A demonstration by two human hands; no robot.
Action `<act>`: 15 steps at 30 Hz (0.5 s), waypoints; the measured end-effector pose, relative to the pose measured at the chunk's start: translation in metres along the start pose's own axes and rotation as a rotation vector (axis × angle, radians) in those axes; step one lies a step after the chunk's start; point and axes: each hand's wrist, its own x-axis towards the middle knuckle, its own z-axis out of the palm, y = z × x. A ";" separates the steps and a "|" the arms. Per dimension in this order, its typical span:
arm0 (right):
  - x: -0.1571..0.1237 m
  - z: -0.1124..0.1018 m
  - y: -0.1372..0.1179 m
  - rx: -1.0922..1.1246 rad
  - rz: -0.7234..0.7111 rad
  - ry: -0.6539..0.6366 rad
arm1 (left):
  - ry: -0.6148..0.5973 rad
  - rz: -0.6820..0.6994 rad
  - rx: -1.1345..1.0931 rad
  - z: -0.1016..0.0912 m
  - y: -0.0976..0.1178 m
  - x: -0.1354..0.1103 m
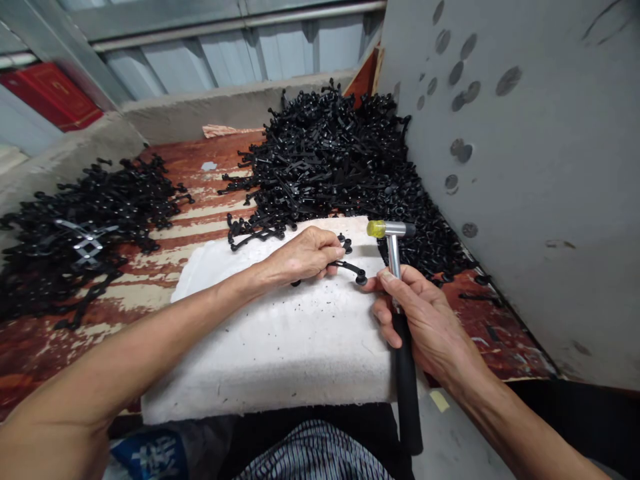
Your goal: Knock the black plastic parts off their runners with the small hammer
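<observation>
My left hand (313, 253) is closed around a black jointed linkage part (353, 268), whose arm with a round end sticks out to the right over the white cloth (310, 347). My right hand (420, 307) grips a small mallet (394, 257) by its metal shaft, just above the black handle. The mallet head has a yellow face on the left and a dark face on the right. My right index fingertip is at the round end of the linkage part; whether it presses on it I cannot tell. The left fingers hide the rest of the part.
A large heap of black linkage parts (330, 153) lies behind the cloth. Another pile (95, 207) is at the left, with a silvery linkage (87, 241) on top. A grey panel (540, 200) stands at the right. A red box (53, 97) is at the back left.
</observation>
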 end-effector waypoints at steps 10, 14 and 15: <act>0.001 0.001 -0.001 -0.010 0.010 -0.002 | -0.006 0.018 0.044 -0.002 0.001 0.000; -0.001 0.001 -0.001 -0.061 0.007 -0.015 | 0.008 0.066 0.161 -0.004 0.007 -0.002; -0.001 -0.001 -0.002 -0.096 -0.007 -0.018 | 0.005 0.078 0.185 -0.005 0.009 -0.003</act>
